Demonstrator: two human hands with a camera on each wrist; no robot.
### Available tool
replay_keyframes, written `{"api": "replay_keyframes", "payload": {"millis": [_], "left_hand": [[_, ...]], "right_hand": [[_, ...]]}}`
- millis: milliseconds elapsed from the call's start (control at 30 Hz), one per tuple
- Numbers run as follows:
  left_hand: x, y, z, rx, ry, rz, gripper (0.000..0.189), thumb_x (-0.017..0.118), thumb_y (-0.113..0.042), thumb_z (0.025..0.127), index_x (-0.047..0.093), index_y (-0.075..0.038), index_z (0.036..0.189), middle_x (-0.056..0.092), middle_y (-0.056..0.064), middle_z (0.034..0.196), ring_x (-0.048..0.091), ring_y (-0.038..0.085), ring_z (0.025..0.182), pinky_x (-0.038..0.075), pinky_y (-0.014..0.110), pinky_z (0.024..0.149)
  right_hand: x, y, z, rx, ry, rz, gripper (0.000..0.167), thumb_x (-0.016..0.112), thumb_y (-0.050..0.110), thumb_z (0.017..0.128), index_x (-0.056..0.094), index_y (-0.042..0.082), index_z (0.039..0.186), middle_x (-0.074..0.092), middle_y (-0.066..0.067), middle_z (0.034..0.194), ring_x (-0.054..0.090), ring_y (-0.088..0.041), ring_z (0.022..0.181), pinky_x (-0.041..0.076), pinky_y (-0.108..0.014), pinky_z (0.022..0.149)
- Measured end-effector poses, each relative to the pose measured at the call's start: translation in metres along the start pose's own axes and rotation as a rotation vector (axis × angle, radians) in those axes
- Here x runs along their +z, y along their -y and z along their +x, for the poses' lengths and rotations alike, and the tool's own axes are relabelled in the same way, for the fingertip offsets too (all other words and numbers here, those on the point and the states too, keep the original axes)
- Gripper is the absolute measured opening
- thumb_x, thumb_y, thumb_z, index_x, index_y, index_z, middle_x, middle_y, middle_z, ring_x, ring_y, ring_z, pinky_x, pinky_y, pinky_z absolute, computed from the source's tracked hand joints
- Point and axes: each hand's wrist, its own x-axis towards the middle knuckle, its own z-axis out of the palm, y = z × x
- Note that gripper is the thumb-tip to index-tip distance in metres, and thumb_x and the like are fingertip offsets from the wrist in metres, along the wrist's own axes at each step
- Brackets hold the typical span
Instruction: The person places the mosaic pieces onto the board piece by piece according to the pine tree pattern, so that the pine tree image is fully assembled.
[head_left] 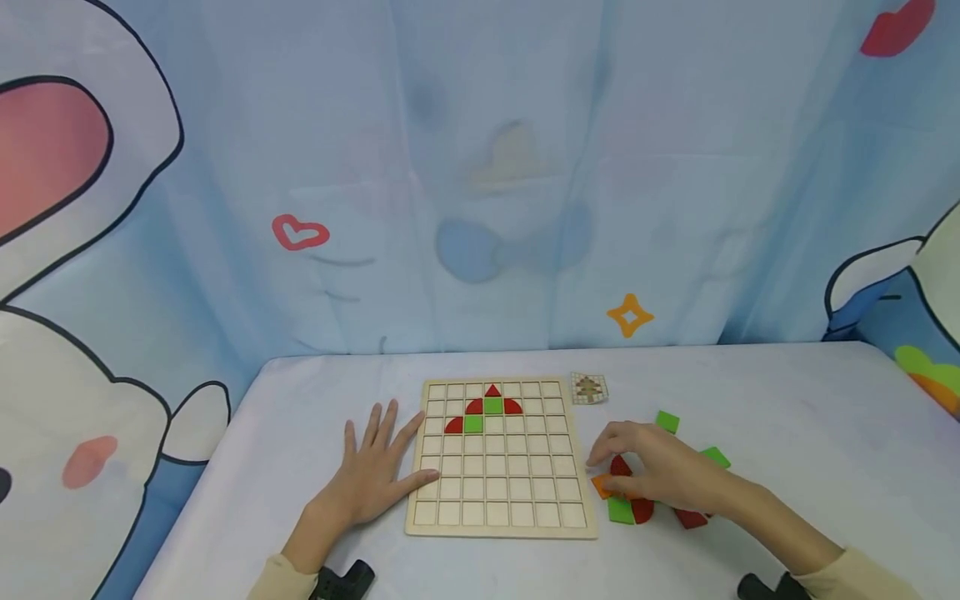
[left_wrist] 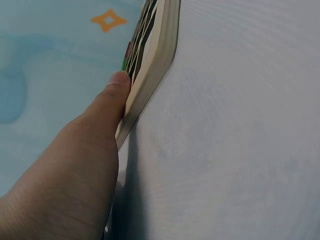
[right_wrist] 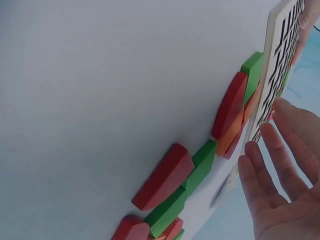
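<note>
A wooden grid board [head_left: 501,532] lies on the table, its upper squares holding a red triangle [head_left: 492,390], several red quarter-round blocks [head_left: 513,407] and two green square blocks [head_left: 492,405]. My left hand [head_left: 369,475] spreads its fingers at the board's left side, the thumb [left_wrist: 115,95] resting on its edge. To the right of the board, my right hand [head_left: 663,467] hovers over loose blocks, fingers slightly bent. Beneath it are an orange block [head_left: 601,486], a green block [head_left: 620,510] and red blocks [head_left: 642,511]. In the right wrist view the fingers [right_wrist: 280,155] grasp nothing.
A small picture card [head_left: 589,388] with a tree-like pattern lies by the board's upper right corner. More green blocks [head_left: 667,422] and a red block [head_left: 691,519] are scattered around the right forearm. A printed blue curtain [head_left: 495,208] hangs behind the white table [head_left: 285,433].
</note>
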Motion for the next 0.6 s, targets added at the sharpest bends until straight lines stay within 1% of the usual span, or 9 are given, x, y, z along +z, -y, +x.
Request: {"api": "replay_keyframes", "payload": {"millis": [100, 233, 433, 600], "left_hand": [[-0.001, 0.0004, -0.0002, 0.002, 0.004, -0.001, 0.087, 0.055, -0.068, 0.099, 0.027, -0.023, 0.168, 0.009, 0.022, 0.174, 0.002, 0.046, 0.159, -0.001, 0.079, 0.116], [-0.001, 0.0001, 0.0001, 0.008, 0.008, -0.014, 0.087, 0.055, -0.067, 0.099, 0.027, -0.023, 0.168, 0.009, 0.022, 0.174, 0.001, 0.046, 0.159, -0.002, 0.079, 0.116], [-0.0017, -0.0005, -0.0001, 0.006, 0.006, -0.02, 0.087, 0.056, -0.066, 0.099, 0.028, -0.022, 0.168, 0.009, 0.022, 0.173, 0.001, 0.047, 0.159, -0.002, 0.079, 0.116], [-0.0018, 0.0007, 0.0005, 0.0, 0.01, -0.013, 0.087, 0.056, -0.067, 0.099, 0.027, -0.023, 0.168, 0.008, 0.022, 0.174, 0.001, 0.047, 0.159, -0.002, 0.079, 0.116]], "right_hand": [[0.002, -0.0004, -0.0038, -0.048, 0.019, -0.03, 0.021, 0.087, 0.019, 0.088, 0.08, 0.022, 0.107, 0.066, 0.015, 0.108, 0.064, -0.009, 0.099, 0.057, -0.032, 0.087], [0.0046, -0.0013, -0.0055, -0.075, 0.042, -0.068, 0.023, 0.087, 0.017, 0.087, 0.081, 0.022, 0.108, 0.066, 0.015, 0.109, 0.064, -0.011, 0.1, 0.057, -0.033, 0.087], [0.0044, -0.0029, -0.0048, -0.051, 0.057, -0.064, 0.024, 0.087, 0.012, 0.085, 0.081, 0.018, 0.108, 0.067, 0.014, 0.107, 0.066, -0.014, 0.1, 0.058, -0.033, 0.085], [0.0045, -0.002, -0.0008, -0.031, 0.052, -0.033, 0.025, 0.089, 0.008, 0.083, 0.081, 0.015, 0.106, 0.067, 0.012, 0.103, 0.064, -0.009, 0.093, 0.058, -0.029, 0.082]]}}
